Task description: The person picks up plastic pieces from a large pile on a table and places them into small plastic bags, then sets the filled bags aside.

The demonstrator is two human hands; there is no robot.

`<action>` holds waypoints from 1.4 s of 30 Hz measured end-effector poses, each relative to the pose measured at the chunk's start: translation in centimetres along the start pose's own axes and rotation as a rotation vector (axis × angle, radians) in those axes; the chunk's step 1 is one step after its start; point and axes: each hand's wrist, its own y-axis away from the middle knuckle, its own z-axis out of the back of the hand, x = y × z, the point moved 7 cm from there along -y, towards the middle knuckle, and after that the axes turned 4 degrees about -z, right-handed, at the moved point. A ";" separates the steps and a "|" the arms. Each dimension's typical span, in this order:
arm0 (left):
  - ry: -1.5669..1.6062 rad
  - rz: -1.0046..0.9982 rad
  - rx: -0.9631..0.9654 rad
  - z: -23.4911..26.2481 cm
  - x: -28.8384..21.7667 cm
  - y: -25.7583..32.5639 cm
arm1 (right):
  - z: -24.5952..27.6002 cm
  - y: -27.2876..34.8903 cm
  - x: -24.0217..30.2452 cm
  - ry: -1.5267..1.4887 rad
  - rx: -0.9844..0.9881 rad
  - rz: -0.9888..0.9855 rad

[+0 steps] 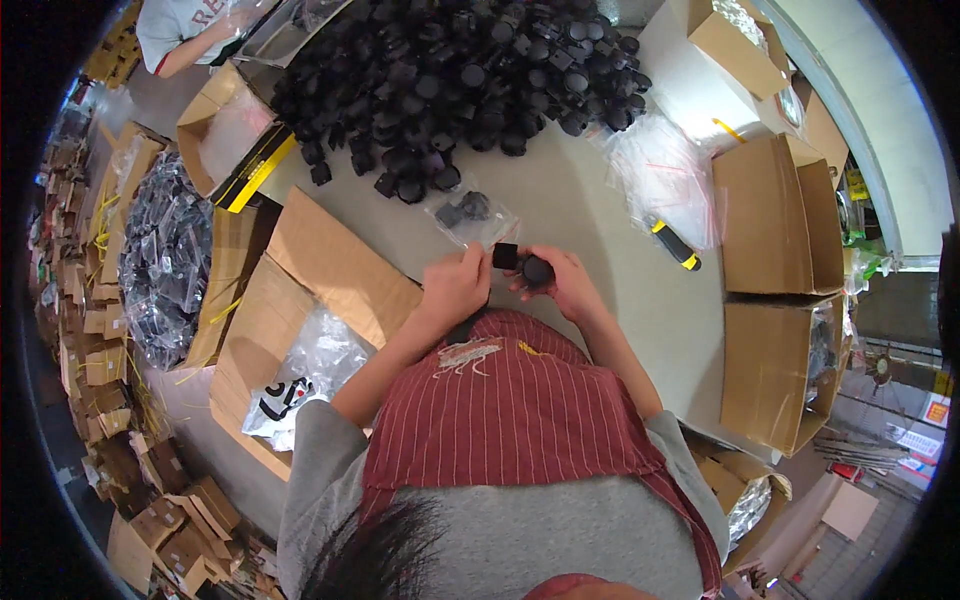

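Observation:
A small black plastic part (537, 271) with a round cap and a square end is between my hands, close in front of my apron. My right hand (568, 282) curls its fingers around the round side. My left hand (456, 288) is closed, its fingertips against the square end; what lies inside that fist is hidden. Just beyond my hands, a clear plastic bag (470, 213) lies on the table with black parts in it. Behind it rises a large pile of similar black parts (450, 80).
Stacked clear bags (665, 170) and a yellow-black cutter (676, 246) lie at right, beside open cardboard boxes (765, 220). At left stand an open carton (335, 270) and a box of bagged parts (165, 260). Another person's arm (195, 48) shows at far left.

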 end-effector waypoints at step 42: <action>0.299 -0.287 0.172 -3.2 -1.5 0.1 | 1.0 -4.2 -2.7 1.423 -0.348 0.481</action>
